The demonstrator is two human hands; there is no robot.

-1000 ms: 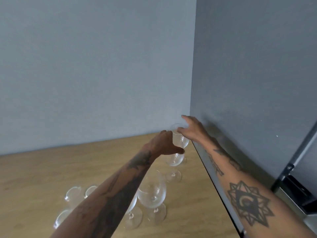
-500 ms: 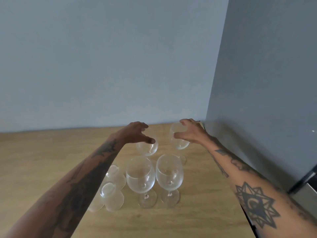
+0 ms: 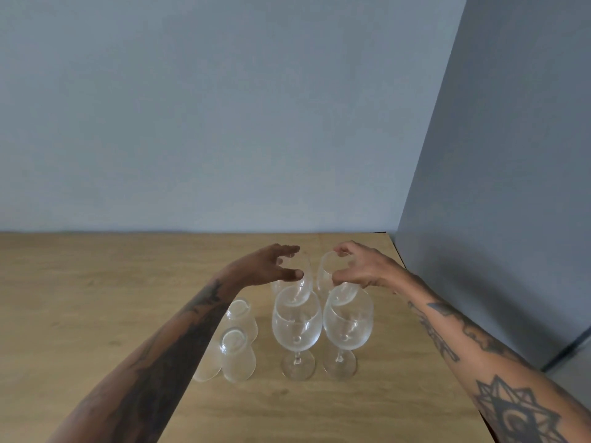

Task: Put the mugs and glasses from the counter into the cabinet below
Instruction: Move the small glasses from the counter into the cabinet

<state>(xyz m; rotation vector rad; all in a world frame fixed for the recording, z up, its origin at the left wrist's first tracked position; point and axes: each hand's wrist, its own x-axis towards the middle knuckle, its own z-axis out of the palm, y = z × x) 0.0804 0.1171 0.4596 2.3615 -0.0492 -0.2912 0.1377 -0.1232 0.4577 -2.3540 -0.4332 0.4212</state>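
Four clear wine glasses stand in a square on the wooden counter (image 3: pixel 96 298). My left hand (image 3: pixel 262 266) curls around the bowl of the back-left wine glass (image 3: pixel 302 287), thumb in front and fingers over the rim. My right hand (image 3: pixel 361 266) grips the bowl of the back-right wine glass (image 3: pixel 324 273) the same way. Both glasses are upright. In front stand the front-left wine glass (image 3: pixel 296 327) and the front-right wine glass (image 3: pixel 348 324), untouched. To the left are upside-down tumblers (image 3: pixel 238 354), one partly hidden by my left forearm.
A grey side panel (image 3: pixel 495 219) rises along the counter's right edge, close to my right forearm. A blue-grey wall (image 3: pixel 224 123) closes the back. Bare wood stretches to the left and in front of the glasses.
My left hand left the back-right glass, moved left and closed around the back-left glass. My right hand stayed on the back-right glass. The view swung to the right.
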